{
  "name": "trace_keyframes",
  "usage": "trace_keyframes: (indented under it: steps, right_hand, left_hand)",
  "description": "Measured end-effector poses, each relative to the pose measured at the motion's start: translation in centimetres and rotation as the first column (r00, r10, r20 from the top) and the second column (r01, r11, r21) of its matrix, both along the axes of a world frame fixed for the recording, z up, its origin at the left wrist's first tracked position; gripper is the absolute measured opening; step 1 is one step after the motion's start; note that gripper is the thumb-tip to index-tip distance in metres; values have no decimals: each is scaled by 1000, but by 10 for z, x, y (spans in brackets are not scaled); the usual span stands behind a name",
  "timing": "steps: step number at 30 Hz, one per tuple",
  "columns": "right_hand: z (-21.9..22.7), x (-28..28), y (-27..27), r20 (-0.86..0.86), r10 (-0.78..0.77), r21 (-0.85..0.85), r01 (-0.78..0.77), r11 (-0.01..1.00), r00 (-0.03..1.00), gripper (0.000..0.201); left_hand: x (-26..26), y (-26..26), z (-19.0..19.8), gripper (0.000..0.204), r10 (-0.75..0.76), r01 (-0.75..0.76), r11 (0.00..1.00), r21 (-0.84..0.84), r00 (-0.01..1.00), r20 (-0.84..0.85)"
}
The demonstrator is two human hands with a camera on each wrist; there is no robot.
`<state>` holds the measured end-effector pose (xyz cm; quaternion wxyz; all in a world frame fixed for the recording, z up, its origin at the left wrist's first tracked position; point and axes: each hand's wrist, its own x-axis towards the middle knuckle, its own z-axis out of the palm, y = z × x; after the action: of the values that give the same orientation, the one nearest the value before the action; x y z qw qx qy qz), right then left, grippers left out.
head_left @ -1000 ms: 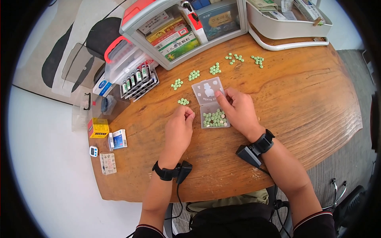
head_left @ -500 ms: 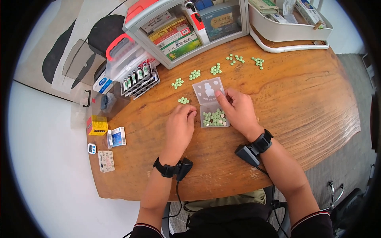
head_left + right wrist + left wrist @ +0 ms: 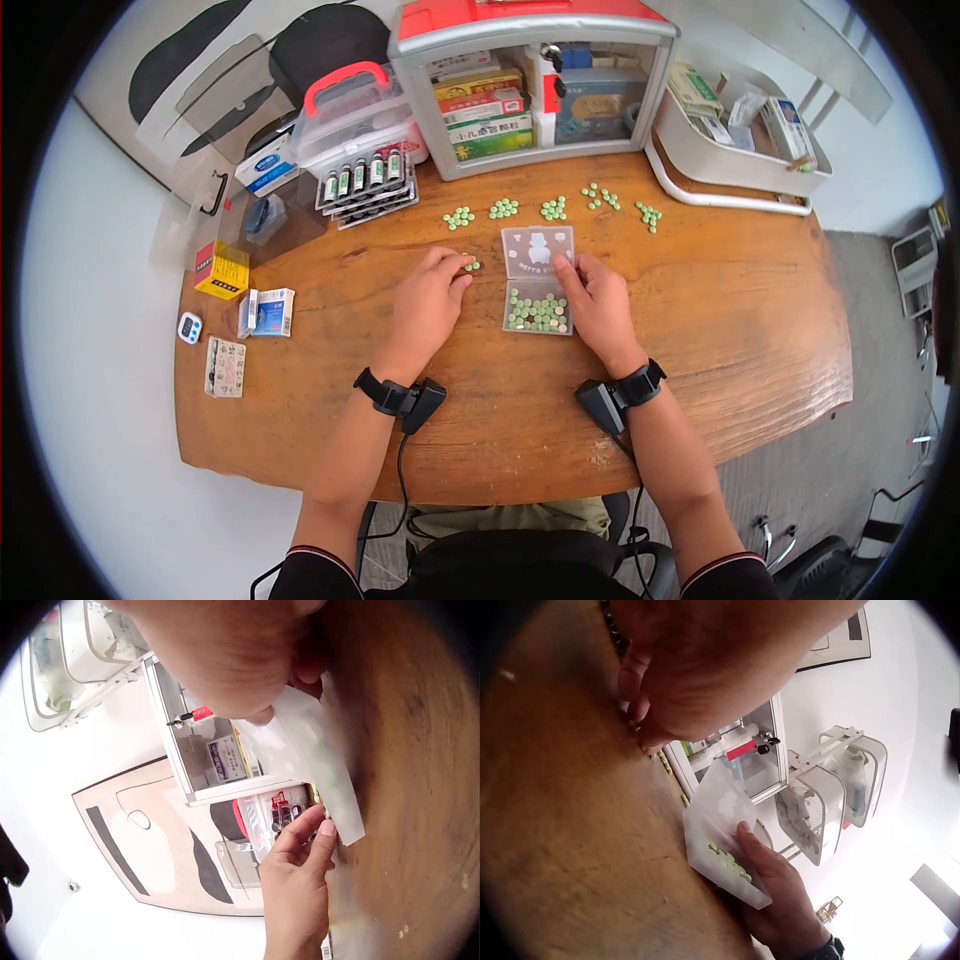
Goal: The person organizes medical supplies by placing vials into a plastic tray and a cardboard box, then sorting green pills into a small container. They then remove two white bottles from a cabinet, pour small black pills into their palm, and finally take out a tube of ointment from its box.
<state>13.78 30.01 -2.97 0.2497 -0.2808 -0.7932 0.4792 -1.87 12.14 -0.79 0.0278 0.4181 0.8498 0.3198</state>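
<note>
A small clear pill box [image 3: 513, 328] stands with its lid [image 3: 528, 240] raised; light green tablets [image 3: 540, 312] and a few paler ones lie inside. My right hand [image 3: 600, 310] grips its right side, thumb on the lid near the hinge, other fingers behind. To the left, my left hand [image 3: 420, 310] reaches over the nearest pile of green tablets [image 3: 474, 265], its fingers partly covering them. In the right wrist view, a green tablet [image 3: 327, 815] shows between the left thumb and forefinger tips.
Several small groups of green tablets [image 3: 504, 208] lie in a row beyond the box. Behind them stand a medicine cabinet [image 3: 600, 160], a white basket [image 3: 740, 165] and a tray of vials [image 3: 365, 180]. Medicine boxes [image 3: 270, 313] and a timer [image 3: 189, 327] lie at the left.
My left hand has moved away from the pill box, leftward to the nearest tablet pile. My right hand keeps its hold on the box. The head view has shifted.
</note>
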Motion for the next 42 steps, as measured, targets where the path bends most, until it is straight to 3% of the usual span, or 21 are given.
trace_keyframes:
  steps: [8, 14, 19, 26, 28, 32, 35, 37, 38, 40, 42]
  right_hand:
    - [1, 1, -1, 88, -75, 99, 67, 993, 993, 37]
    - [-5, -3, -6, -15, -136, 93, 137, 986, 991, 33]
    - [-4, -4, -5, 24, -165, 63, 163, 985, 986, 33]
    - [-2, -4, -6, 11, -168, 69, 167, 984, 986, 34]
    - [-1, -3, -6, 43, -163, 93, 159, 983, 986, 34]
    - [-3, -3, -5, 42, -163, 71, 160, 985, 986, 34]
    - [-1, -3, -5, 32, -171, 57, 169, 984, 985, 33]
    - [-6, -2, -3, 14, -153, 57, 152, 987, 988, 33]
    - [-7, -2, -4, 13, -164, 48, 163, 985, 986, 33]
    - [-6, -2, -3, 1, -138, 23, 138, 990, 990, 33]
    - [-4, -1, -3, 11, -142, 29, 142, 989, 990, 33]
  left_hand:
    - [-5, -6, -17, 16, -25, 29, 991, 129, 999, -34]
    - [-5, -8, -20, 14, -15, 12, 982, 189, 1000, 14]
    - [-2, -6, -23, 9, 7, 16, 988, 151, 989, -150]
    - [0, -4, -20, 10, 31, -22, 998, 62, 990, -138]
    - [7, -1, -11, 14, -53, 51, 982, 184, 999, 3]
    - [31, 12, -1, 19, -187, 164, 959, 232, 979, 83]
    - [39, 19, -7, 21, -198, 131, 949, 285, 956, 219]
    - [38, 17, 1, 20, -91, -37, 958, 286, 902, 423]
    - [40, 17, 8, 20, -97, -26, 960, 277, 902, 421]
    - [43, 18, 22, 19, -146, -43, 864, 501, 932, 332]
    - [48, 18, 25, 18, -144, -32, 828, 561, 953, 267]
